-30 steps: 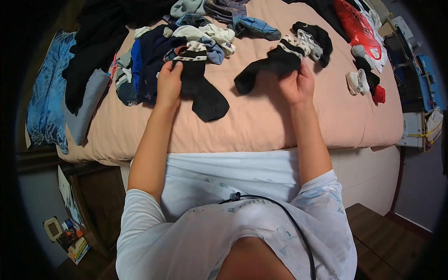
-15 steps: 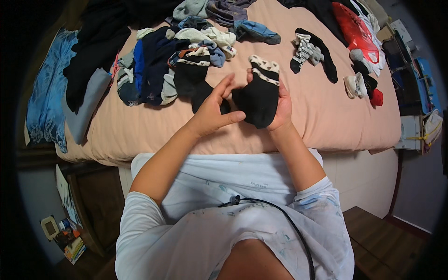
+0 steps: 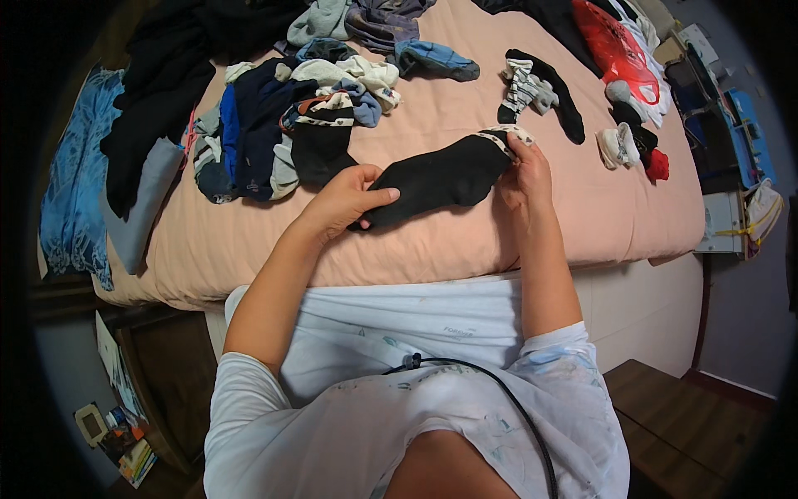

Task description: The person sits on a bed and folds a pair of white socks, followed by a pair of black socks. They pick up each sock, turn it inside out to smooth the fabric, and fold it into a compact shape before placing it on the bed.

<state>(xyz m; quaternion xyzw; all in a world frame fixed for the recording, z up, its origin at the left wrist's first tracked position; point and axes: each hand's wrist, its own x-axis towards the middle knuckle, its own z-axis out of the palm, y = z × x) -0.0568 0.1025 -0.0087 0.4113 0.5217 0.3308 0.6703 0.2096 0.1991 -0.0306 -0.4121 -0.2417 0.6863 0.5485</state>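
Note:
A black sock (image 3: pixel 440 176) with a pale patterned cuff is stretched between my hands above the near part of the bed. My left hand (image 3: pixel 345 202) grips its toe end, thumb on top. At the cuff, my right hand (image 3: pixel 525 170) pinches the pale band between thumb and fingers. Just beyond my left hand lies another black sock (image 3: pixel 320 154) with a similar patterned cuff, against a heap of socks. Past my right hand are a striped sock (image 3: pixel 519 87) and a long black sock (image 3: pixel 568 104).
The bed (image 3: pixel 432 254) has a peach cover. A navy folded garment (image 3: pixel 258 141) and a blue-grey sock (image 3: pixel 436 60) lie in the heap. Blue lacy cloth (image 3: pixel 79 175) and a grey folded item (image 3: pixel 143 204) are at left. A red plastic bag (image 3: pixel 619 58) sits far right, near a white sock (image 3: pixel 619 147).
The sock, folded and resting in my right hand before, is now drawn out lengthwise. My left hand has closed on its toe end, and my right hand has moved to the cuff.

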